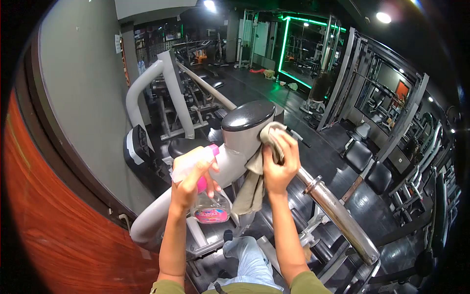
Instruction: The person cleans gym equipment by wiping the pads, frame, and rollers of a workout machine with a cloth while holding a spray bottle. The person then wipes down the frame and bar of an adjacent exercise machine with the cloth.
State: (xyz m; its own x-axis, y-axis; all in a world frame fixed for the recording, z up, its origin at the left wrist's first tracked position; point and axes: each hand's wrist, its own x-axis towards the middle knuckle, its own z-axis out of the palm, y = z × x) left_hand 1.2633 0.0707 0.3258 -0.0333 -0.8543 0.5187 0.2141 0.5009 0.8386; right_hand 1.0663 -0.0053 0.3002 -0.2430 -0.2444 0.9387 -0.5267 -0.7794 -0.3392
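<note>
My left hand (188,179) is wrapped round a spray bottle (211,211) with a pink and white trigger head, clear body and pink label. The nozzle points toward the grey machine frame. In my right hand (282,164) is a bunched grey-beige cloth (250,188), its loose end hanging down. The cloth touches the side of the grey upright (242,139), just below its glossy black oval cap (248,115). A chrome bar sleeve (342,223) sticks out to the lower right of my right hand.
A grey wall (81,88) and reddish wooden panel (63,220) stand close on the left. A curved grey frame tube (142,90) rises ahead. Padded black seats (360,156) and racks are on the right. A green-lit mirror (298,54) stands at the back.
</note>
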